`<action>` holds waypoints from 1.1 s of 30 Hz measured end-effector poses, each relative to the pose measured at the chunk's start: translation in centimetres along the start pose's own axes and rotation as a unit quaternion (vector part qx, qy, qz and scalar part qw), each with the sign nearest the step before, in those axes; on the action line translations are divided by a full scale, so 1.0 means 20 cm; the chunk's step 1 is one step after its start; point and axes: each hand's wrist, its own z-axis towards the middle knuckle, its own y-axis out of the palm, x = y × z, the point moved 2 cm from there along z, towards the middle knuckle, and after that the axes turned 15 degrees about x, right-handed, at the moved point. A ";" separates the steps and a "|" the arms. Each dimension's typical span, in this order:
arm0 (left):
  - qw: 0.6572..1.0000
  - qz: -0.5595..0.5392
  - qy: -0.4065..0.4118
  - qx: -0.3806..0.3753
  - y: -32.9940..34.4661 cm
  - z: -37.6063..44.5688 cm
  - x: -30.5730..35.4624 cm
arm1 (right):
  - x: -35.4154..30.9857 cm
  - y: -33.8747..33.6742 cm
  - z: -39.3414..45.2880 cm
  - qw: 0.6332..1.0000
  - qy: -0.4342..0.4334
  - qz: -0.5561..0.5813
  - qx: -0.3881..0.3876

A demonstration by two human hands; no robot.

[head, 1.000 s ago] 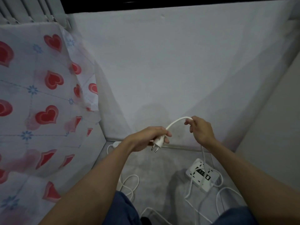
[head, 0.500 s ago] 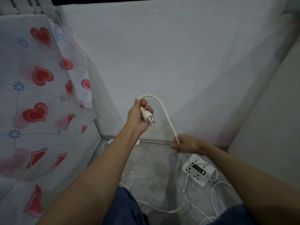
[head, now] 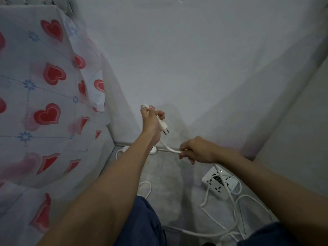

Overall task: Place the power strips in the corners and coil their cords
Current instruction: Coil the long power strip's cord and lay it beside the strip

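My left hand (head: 150, 121) is raised and closed around the white plug (head: 163, 126), whose prongs point down and right. The white cord (head: 169, 148) loops over that hand and runs down to my right hand (head: 197, 150), which pinches it lower down. From there the cord drops to a white square power strip (head: 215, 183) lying on the grey floor at the right, with loose loops around it. A second white power strip (head: 153, 150) lies against the wall base in the left corner, mostly hidden behind my left forearm.
A curtain (head: 46, 110) with red hearts hangs at the left. Grey walls meet in corners ahead. More loose cord (head: 204, 234) trails across the floor near my knees, and another loop (head: 147, 188) lies by my left leg.
My right hand has drawn the cord leftward and up, closer under my left hand. The left hand keeps the plug, now pointing more downward.
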 end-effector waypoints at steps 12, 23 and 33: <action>0.777 0.466 0.329 -0.268 -0.03 -0.10 -0.10 | -0.05 -0.07 0.05 0.989 0.075 -0.045 0.116; 0.576 0.643 0.388 -0.324 0.03 -0.22 -0.01 | 0.24 -0.18 0.00 0.965 0.205 0.007 0.165; 0.813 0.364 -0.166 -0.423 -0.06 -0.23 0.07 | 0.36 -0.04 -0.02 0.980 0.175 0.034 0.086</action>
